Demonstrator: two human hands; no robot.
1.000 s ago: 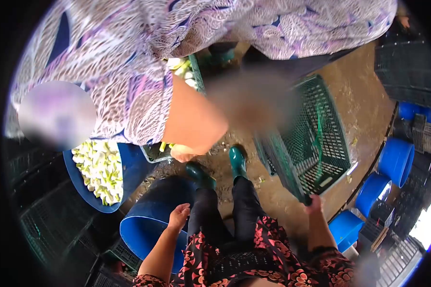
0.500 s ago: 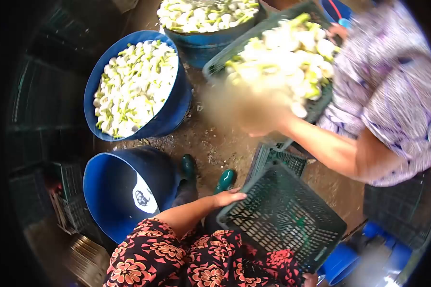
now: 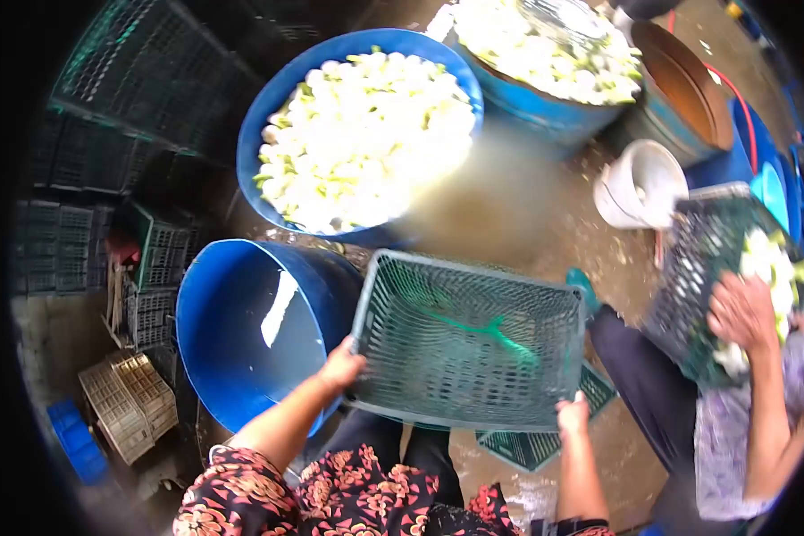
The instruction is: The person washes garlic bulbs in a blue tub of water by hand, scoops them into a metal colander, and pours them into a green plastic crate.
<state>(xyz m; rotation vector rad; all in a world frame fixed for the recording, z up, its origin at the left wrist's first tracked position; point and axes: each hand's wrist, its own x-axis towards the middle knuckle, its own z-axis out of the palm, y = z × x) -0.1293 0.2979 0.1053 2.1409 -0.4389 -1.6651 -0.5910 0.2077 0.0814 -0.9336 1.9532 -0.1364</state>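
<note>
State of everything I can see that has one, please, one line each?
Left hand: closed on the held crate's side
Right hand: closed on its near corner
Held crate: no vegetables inside, green strand showing
Nearest blue barrel: open, no vegetables visible
Middle blue barrel: open, full of vegetables
Far blue barrel: heaped with vegetables
Co-worker's crate: tilted, holding vegetables

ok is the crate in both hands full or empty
Empty: the crate shows only its slotted mesh and a green strand.
</note>
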